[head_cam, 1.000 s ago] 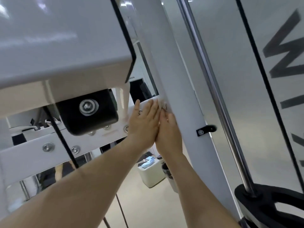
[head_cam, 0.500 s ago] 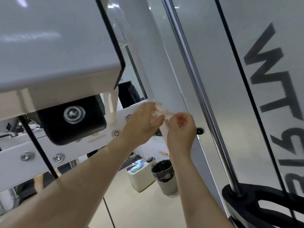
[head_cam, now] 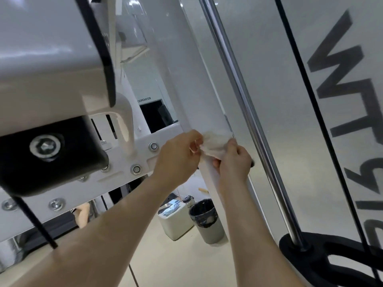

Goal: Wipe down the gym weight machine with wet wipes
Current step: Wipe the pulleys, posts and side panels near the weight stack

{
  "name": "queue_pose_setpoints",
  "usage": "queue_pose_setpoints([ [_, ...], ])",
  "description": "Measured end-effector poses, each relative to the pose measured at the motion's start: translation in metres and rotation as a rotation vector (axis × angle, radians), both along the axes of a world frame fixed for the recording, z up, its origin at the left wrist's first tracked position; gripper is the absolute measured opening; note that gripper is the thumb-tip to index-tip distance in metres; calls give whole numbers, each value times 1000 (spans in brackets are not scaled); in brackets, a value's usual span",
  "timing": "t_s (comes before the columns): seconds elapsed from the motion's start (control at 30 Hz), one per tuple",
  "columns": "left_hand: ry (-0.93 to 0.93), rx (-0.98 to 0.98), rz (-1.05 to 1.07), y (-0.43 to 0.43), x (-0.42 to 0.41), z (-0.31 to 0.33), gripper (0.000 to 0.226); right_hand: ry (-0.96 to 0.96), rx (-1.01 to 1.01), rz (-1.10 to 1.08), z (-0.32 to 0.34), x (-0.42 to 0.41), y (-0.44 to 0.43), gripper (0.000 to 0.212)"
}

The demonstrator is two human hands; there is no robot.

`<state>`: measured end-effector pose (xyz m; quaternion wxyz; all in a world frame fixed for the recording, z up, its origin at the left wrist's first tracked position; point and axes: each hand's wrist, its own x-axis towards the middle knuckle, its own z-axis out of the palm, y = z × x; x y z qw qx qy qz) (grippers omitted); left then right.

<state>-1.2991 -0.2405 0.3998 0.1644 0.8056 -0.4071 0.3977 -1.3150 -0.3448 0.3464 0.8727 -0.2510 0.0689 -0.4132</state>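
A crumpled white wet wipe (head_cam: 214, 144) is stretched between my two hands in front of the white upright post (head_cam: 199, 96) of the weight machine. My left hand (head_cam: 178, 156) pinches its left end with curled fingers. My right hand (head_cam: 234, 160) grips its right end, knuckles toward me. Both hands hover just off the post, beside the white cross bracket with bolts (head_cam: 145, 156). A chrome guide rod (head_cam: 244, 104) runs diagonally to the right of my right hand.
A white housing with a black pulley cover (head_cam: 51, 154) hangs at the upper left, with a black cable (head_cam: 35, 222) below it. On the floor beneath stand a grey bin with a black liner (head_cam: 207, 220) and a white box (head_cam: 176, 220). A black weight plate (head_cam: 331, 257) sits lower right.
My hands lay flat against the post a second ago. They have since come off it and now pull the wipe apart between them. The view has shifted slightly.
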Motion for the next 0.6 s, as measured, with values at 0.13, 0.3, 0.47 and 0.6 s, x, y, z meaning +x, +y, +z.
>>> queue_pose_setpoints([
  [0.13, 75, -92, 10, -11, -1, 4, 12, 91, -85, -19, 6, -8, -4, 35],
  [0.3, 87, -144, 59, -20, 6, 4, 22, 233, -688, -761, -7, -28, 30, 41],
  [0.47, 261, -267, -107, -1, 13, -13, 12, 326, -1115, -533, -12, 1, 48, 74],
  [0.6, 295, -259, -158, 8, 15, -14, 22, 593, -1242, -518, 1, -3, 38, 73],
])
